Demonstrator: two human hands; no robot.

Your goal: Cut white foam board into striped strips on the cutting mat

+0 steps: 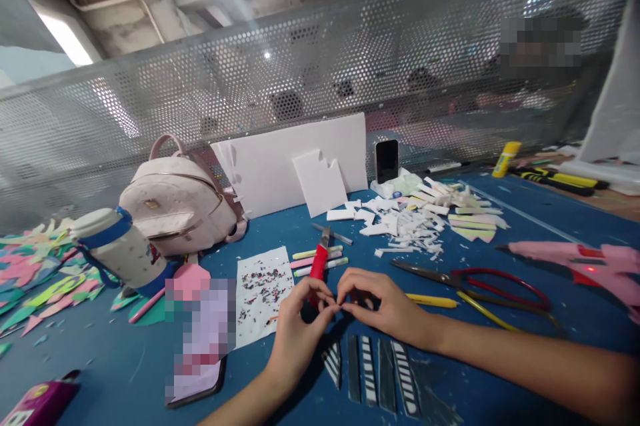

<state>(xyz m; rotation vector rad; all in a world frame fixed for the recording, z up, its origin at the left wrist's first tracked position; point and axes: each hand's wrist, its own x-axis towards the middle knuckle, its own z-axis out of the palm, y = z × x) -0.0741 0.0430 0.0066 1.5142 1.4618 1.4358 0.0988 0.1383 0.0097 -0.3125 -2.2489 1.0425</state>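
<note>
Above the blue table, my left hand (303, 323) and my right hand (383, 306) meet fingertip to fingertip. Both are closed in a pinch, and whatever sits between the fingertips is too small to make out. Just below them lie several dark strips (385, 373), some with white stripes (404, 376). Behind my left fingers, a red-handled cutter (319, 261) rests near several pens (333, 265). To the left, a white sheet (250, 333) is scattered with tiny coloured bits. Scissors with red handles (493, 273) and a yellow pen (433, 301) lie beyond my right hand.
A pink glue gun (580, 254) lies at the right. White scraps (410, 226) heap at the back before a propped phone (387, 161). At the left stand a bottle (120, 249) and a backpack (175, 196), near a purple-screened phone (203, 346). A perforated metal screen (300, 73) closes the back.
</note>
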